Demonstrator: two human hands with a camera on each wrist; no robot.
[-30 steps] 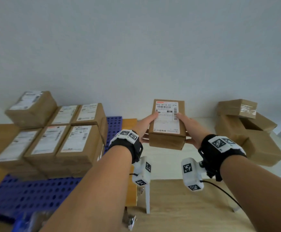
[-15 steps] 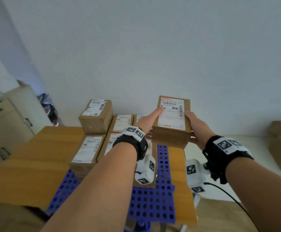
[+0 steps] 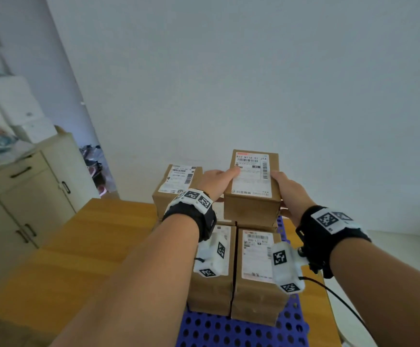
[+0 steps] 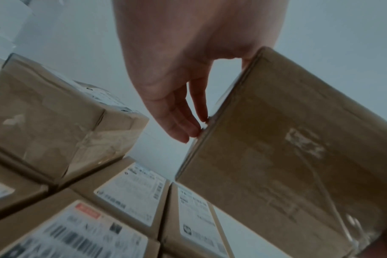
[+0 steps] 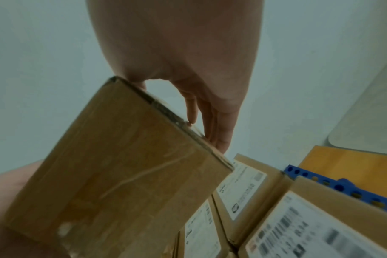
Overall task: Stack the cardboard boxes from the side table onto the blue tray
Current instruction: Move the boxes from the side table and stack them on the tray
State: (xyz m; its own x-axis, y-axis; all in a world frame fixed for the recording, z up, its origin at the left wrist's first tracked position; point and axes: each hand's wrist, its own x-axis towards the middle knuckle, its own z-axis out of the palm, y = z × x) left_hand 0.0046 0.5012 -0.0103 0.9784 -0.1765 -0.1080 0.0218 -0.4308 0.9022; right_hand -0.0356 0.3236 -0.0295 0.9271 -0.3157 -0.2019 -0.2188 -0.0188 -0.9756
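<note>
A labelled cardboard box (image 3: 252,186) is held in the air between both hands, above the boxes stacked on the blue tray (image 3: 229,331). My left hand (image 3: 216,180) grips its left side, thumb on the label. My right hand (image 3: 287,189) grips its right side. In the left wrist view the fingers (image 4: 183,122) touch the box (image 4: 276,165) at its edge. In the right wrist view the fingers (image 5: 210,125) lie along the side of the box (image 5: 113,165). Several labelled boxes (image 3: 256,271) sit on the tray below, with one box (image 3: 176,186) stacked higher at the back left.
The tray lies on a wooden table (image 3: 78,246) against a pale wall. A beige cabinet (image 3: 28,196) with clutter on top stands at the left. A white table edge (image 3: 404,246) shows at the right.
Both hands have carried the box leftwards from the side table to above the stack on the blue tray. The view has swung left, and the side table's boxes have left the frame.
</note>
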